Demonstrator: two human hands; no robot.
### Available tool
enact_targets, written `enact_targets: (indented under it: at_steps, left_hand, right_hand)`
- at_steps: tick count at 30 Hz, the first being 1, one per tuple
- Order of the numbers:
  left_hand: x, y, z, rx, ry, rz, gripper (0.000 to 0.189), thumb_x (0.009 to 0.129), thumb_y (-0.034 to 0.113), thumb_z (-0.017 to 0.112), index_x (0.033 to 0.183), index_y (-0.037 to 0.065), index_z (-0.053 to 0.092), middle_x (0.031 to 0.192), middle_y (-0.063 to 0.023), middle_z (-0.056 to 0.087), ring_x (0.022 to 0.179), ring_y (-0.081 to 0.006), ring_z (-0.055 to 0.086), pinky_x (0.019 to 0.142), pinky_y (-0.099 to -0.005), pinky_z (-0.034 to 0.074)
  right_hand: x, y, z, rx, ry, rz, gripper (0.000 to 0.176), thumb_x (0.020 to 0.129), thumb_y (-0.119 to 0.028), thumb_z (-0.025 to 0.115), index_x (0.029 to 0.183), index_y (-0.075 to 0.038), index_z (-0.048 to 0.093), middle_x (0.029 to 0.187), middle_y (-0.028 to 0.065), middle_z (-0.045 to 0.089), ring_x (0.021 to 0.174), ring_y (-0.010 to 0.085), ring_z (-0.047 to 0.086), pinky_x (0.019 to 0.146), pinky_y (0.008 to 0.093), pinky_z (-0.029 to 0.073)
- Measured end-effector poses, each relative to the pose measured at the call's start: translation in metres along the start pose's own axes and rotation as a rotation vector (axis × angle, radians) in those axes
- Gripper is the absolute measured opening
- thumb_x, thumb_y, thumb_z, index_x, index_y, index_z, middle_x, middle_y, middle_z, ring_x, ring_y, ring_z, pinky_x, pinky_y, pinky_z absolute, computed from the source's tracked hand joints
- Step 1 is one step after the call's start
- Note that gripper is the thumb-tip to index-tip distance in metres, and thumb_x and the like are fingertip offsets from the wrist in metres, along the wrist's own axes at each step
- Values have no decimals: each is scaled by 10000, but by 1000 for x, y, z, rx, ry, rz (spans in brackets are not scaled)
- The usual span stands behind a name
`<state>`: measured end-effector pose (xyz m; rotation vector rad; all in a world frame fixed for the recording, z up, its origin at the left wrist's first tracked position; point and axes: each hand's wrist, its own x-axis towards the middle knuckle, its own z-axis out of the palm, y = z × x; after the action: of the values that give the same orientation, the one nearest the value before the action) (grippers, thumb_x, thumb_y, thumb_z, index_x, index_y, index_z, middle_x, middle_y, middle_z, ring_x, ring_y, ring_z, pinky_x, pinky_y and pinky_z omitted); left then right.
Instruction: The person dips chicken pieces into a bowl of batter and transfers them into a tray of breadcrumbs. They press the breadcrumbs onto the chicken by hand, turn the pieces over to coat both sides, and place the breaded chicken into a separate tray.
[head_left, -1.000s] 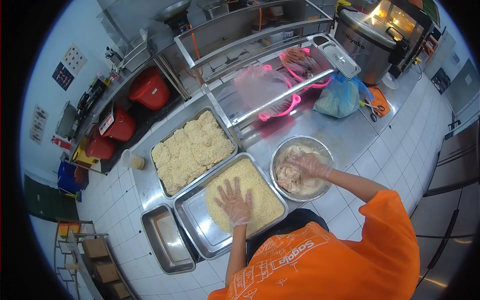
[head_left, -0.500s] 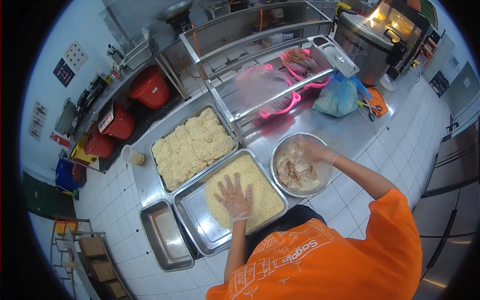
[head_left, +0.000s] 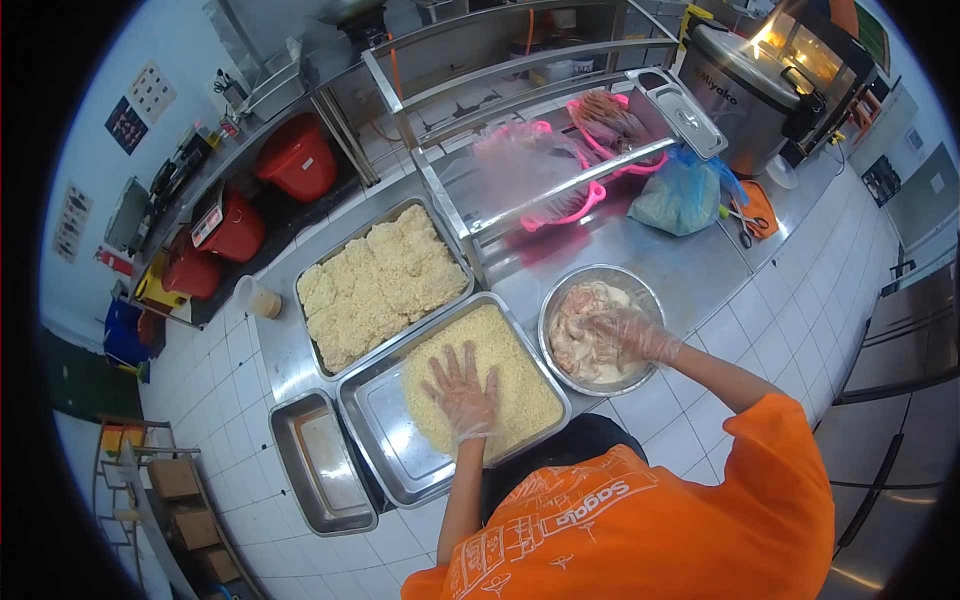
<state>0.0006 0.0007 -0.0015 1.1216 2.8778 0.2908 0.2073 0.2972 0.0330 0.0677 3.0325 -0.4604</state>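
While my gloved L hand lies spread flat on pale crumbs in the rectangular steel tray, the round steel bowl of raw chicken sits just to its right, w/ my gloved R hand inside it, touching meat, grip can't tell.

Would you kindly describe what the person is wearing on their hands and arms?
The left hand and right hand each wear a thin, clear, crinkled plastic glove ending at the wrist. The forearms are bare. Short sleeves of an orange T-shirt with white printed lettering cover the upper arms.
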Motion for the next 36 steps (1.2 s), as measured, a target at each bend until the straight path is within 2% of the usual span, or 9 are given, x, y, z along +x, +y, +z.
enact_targets:
  at_steps: [4, 7, 10, 19, 25, 28, 30, 33, 36]
  left_hand:
    - [0, -4, 9, 5, 2, 4, 702, 998, 610, 421, 1610, 294, 282, 1681, -114, 215, 1553, -414, 83, 1188, -678, -38]
    - [1, -2, 8, 3, -4, 1, 704, 1000, 616, 410, 1613, 296, 273, 1685, -113, 204, 1555, -411, 77, 1188, -677, -36]
    - [1, -1, 0, -22, -43, -15, 707, 1001, 622, 404, 1614, 300, 266, 1688, -110, 194, 1556, -408, 70, 1189, -675, -39]
    - [1, -1, 2, -20, -29, -10, 710, 999, 628, 401, 1616, 308, 258, 1690, -102, 191, 1557, -405, 69, 1190, -671, -45]
    - [1, 0, -3, -30, -55, -17, 713, 998, 631, 399, 1618, 312, 247, 1689, -106, 194, 1558, -406, 63, 1192, -669, -48]
    - [0, -2, 4, -9, -18, -4, 712, 999, 629, 397, 1618, 312, 246, 1688, -107, 195, 1557, -409, 62, 1193, -668, -45]
    - [1, -2, 5, -6, -15, -4, 710, 999, 627, 400, 1618, 312, 248, 1687, -107, 197, 1557, -410, 63, 1193, -669, -42]
    - [0, 0, -1, -18, -48, -14, 709, 999, 622, 408, 1617, 311, 250, 1686, -105, 202, 1556, -411, 67, 1192, -672, -38]
    - [2, 1, -4, -30, -44, -16, 707, 999, 620, 413, 1616, 312, 255, 1684, -105, 211, 1555, -413, 76, 1192, -674, -35]
  right_hand:
    - [1, 4, 4, 120, 35, 16, 901, 691, -82, 766, 1498, -214, 388, 1217, 193, 653, 1099, 365, 649, 939, 456, 523]
    - [12, 4, -4, 368, -199, 282, 858, 735, -122, 786, 1485, -199, 377, 1364, 193, 579, 1245, 386, 568, 1059, 453, 477]
    - [22, 2, -10, 429, -90, 353, 829, 761, -100, 742, 1491, -145, 352, 1118, 267, 662, 1053, 405, 659, 900, 464, 532]
    - [49, -17, -56, 502, -42, 181, 981, 621, -182, 880, 1441, -1, 372, 1185, 269, 654, 1098, 395, 658, 889, 430, 545]
    - [24, -24, -52, 200, 186, 226, 875, 694, -94, 833, 1448, -3, 400, 1206, 276, 642, 1093, 348, 663, 941, 415, 536]
    - [9, -31, -21, 311, 126, 57, 724, 843, -130, 739, 1473, -14, 402, 1212, 266, 641, 1057, 347, 660, 972, 409, 530]
    - [1, -55, -12, 652, 37, 269, 639, 928, -261, 667, 1466, -8, 432, 1219, 227, 650, 1045, 316, 661, 974, 385, 527]
    - [-6, -59, -5, 588, -63, 271, 655, 986, -464, 583, 1421, 18, 498, 1227, 170, 655, 1091, 258, 645, 992, 345, 508]
    - [1, -46, -15, 932, -81, 371, 699, 981, -548, 577, 1428, -14, 511, 1235, 137, 656, 1137, 234, 629, 1014, 329, 488]
